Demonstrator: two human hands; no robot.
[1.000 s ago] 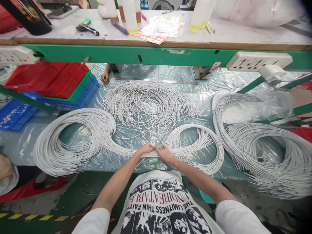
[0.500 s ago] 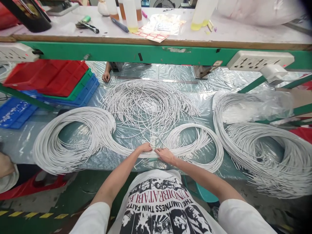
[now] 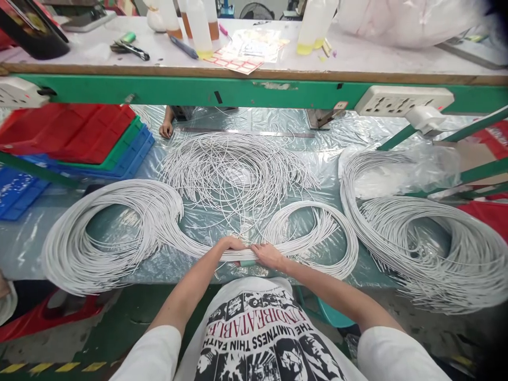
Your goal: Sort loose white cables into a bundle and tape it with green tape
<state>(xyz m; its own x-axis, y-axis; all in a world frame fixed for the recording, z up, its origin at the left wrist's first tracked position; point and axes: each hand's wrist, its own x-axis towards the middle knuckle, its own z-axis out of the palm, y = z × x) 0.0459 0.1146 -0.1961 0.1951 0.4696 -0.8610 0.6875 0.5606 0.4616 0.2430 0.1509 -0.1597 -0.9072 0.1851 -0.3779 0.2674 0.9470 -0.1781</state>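
A bundle of thin white cables (image 3: 194,244) runs along the near edge of the table, joining a large coil (image 3: 63,238) on the left to a smaller loop (image 3: 352,233) on the right. My left hand (image 3: 233,244) is closed around the middle of the bundle, its fingertips partly hidden. Close beside it, my right hand (image 3: 268,255) grips the same bundle, fingers bent over it. A small green piece (image 3: 248,263) shows just below the cables between my hands. Beyond them lies a loose, tangled heap of white cables (image 3: 222,151), some strands reaching toward my fingers.
Another big cable coil (image 3: 381,211) lies at the right, beside a clear plastic bag (image 3: 428,169). Stacked red trays (image 3: 71,132) and blue trays stand left. A shelf with a green rail (image 3: 278,95) crosses above the table. Someone's hand (image 3: 165,129) rests at the far side.
The view has shifted a little. My left hand has sunk further around the bundle, and its fingers show less than before. The right hand stays at nearly the same spot.
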